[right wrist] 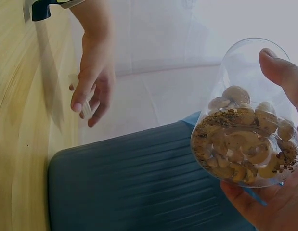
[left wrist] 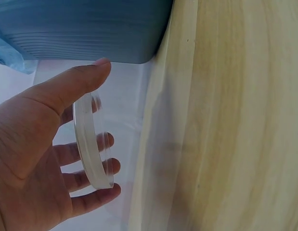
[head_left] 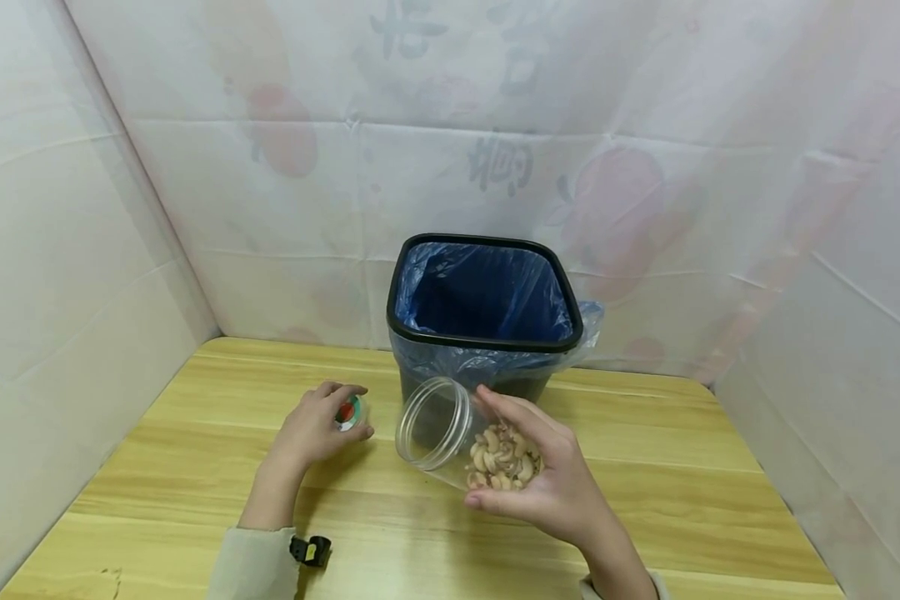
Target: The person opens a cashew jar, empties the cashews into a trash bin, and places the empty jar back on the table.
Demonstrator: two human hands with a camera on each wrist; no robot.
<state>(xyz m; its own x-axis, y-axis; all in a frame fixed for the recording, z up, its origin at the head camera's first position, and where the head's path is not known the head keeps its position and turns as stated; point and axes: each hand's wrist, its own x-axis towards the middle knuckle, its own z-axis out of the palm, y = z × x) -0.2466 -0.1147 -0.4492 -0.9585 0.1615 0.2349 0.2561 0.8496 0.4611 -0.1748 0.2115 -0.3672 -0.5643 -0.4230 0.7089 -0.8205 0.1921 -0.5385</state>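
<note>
My right hand (head_left: 547, 475) grips a clear plastic jar (head_left: 438, 429) tilted with its uncapped mouth toward the left. Cashew nuts (head_left: 504, 458) lie in the jar's lower end, and dark crumbs (right wrist: 226, 116) show among them in the right wrist view. In my left hand (head_left: 318, 421) is a round, clear-rimmed lid (left wrist: 88, 142), held by its edge between thumb and fingers. A green and red label (head_left: 349, 412) shows on the lid's face in the head view. Both hands are above the table, in front of the bin.
A dark bin (head_left: 487, 342) lined with a thin blue plastic bag (head_left: 591, 323) stands at the back of the wooden table (head_left: 390, 533). Pale printed cloth (head_left: 307, 208) hangs behind and on both sides. A black strap device (head_left: 311, 551) sits at the left sleeve.
</note>
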